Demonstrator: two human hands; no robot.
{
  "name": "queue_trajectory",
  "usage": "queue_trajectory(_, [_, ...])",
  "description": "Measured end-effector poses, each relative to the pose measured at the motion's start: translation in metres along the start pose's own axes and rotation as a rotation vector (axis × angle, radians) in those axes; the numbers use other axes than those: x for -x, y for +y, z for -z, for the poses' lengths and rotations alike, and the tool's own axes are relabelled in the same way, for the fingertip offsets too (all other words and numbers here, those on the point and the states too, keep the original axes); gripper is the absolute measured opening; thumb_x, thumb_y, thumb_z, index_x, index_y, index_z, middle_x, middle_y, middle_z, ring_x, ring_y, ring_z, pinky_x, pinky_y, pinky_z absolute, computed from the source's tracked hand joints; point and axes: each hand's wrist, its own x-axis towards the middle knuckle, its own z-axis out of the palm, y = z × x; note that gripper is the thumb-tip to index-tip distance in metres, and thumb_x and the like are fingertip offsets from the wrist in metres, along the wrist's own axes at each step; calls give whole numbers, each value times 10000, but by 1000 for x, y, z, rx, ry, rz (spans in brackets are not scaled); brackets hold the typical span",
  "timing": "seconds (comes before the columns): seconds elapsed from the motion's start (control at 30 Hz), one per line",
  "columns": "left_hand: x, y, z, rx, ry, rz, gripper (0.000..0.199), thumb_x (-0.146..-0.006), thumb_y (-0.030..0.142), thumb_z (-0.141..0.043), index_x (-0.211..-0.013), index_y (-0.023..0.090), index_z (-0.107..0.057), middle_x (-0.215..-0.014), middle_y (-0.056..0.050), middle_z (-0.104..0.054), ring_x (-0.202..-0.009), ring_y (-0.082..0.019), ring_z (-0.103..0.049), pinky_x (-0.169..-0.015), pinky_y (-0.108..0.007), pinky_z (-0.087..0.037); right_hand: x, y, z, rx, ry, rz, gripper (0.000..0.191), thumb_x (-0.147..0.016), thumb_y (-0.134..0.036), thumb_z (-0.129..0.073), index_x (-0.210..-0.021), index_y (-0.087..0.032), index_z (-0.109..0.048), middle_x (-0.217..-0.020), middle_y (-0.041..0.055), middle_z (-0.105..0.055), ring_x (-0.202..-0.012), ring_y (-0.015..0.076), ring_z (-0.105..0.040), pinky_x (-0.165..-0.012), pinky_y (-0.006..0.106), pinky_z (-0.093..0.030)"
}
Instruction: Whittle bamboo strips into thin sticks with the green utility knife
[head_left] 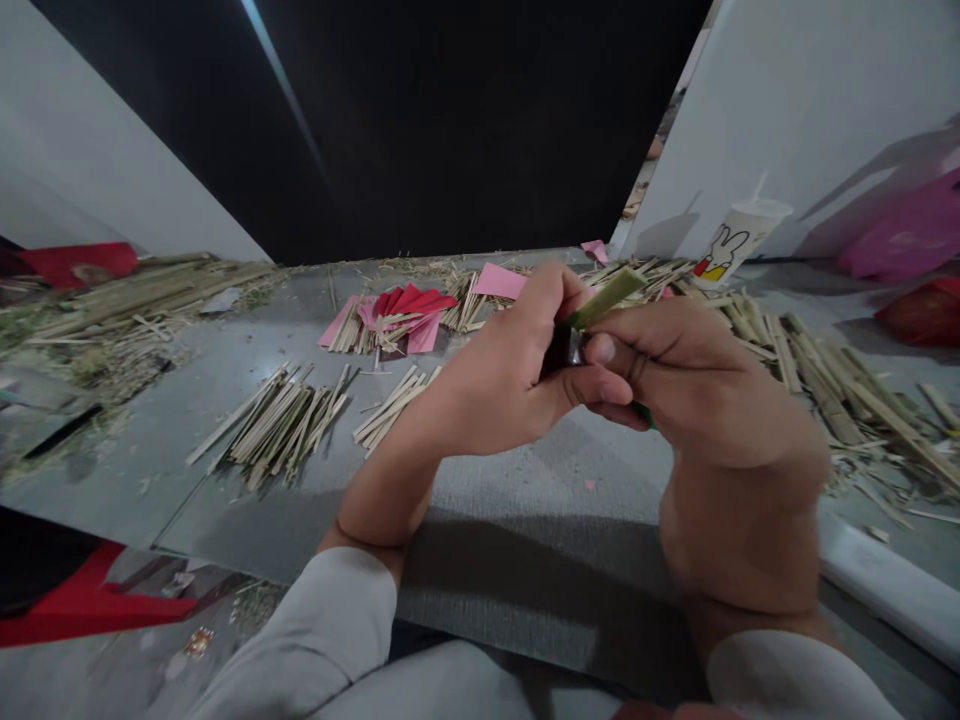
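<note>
Both hands meet above the table, just right of centre. My left hand is closed around a flat green bamboo strip, whose free end slants up to the right. My right hand is closed against it, with its thumb by a shiny metal piece. A bit of green shows beneath the fingers; the metal and this green look like parts of a small knife, mostly hidden. Left of my forearm lie a pile of thin bamboo sticks and a smaller bunch of sticks.
Red and pink paper pieces lie on sticks farther back. A paper cup with a straw stands back right, near a pink bag. Split bamboo pieces are heaped right; more bamboo lies left. A red stool is below left.
</note>
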Motion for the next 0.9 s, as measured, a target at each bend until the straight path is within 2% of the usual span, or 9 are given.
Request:
queue_trajectory(0.13, [1,2,1,-8,-4,27,626,-925,855,-598,-1077,263,-461,-923,-18,-524,-821,-199,-569,-693,-361,-478,-1,0,0,8,-10,36,577,-1144,-502,-590,-656,-205,-509,-522,-38,-418,-460,88,-314,-418,280,-218])
queue_trajectory(0.23, [1,1,0,-31,24,38,641,-915,870,-588,-1071,263,-455,-932,-20,-549,-814,-192,-558,-682,-357,-477,-2,-2,0,10,-16,43,585,-1138,-525,-592,-650,-206,-536,-504,-35,-427,-454,93,-311,-420,288,-218])
queue_trajectory(0.43, [-2,-4,-3,-29,53,65,637,-928,876,-545,-1060,259,-460,-949,-25,-568,-807,-187,-559,-683,-352,-477,-2,1,-2,64,137,26,564,-1117,-525,-630,-655,-211,-550,-556,-14,-476,-491,114,-371,-436,299,-252])
queue_trajectory(0.57, [-2,-4,-1,29,13,57,648,-900,879,-590,-1054,266,-448,-947,-22,-570,-815,-193,-569,-693,-357,-491,-5,3,0,76,51,77,609,-1128,-508,-618,-619,-200,-487,-506,-34,-459,-450,86,-339,-403,266,-230])
queue_trajectory(0.67, [-3,-5,1,68,-39,65,636,-901,865,-613,-1058,271,-450,-970,-30,-603,-841,-205,-596,-719,-373,-515,-7,3,3,86,7,41,602,-1115,-475,-657,-610,-199,-481,-492,-43,-456,-436,76,-333,-389,252,-221])
queue_trajectory(0.77, [-4,-6,1,78,-69,84,645,-893,873,-612,-1055,270,-451,-985,-38,-620,-859,-216,-616,-732,-383,-524,-8,3,5,88,-7,-2,619,-1114,-517,-646,-608,-202,-481,-488,-39,-447,-438,78,-322,-399,261,-224])
queue_trajectory(0.9, [-4,-5,-1,77,-49,78,641,-908,879,-566,-1054,266,-450,-976,-33,-617,-849,-209,-608,-723,-378,-523,-9,1,3,72,9,25,642,-1101,-589,-637,-606,-206,-490,-500,-34,-436,-446,82,-324,-405,276,-232])
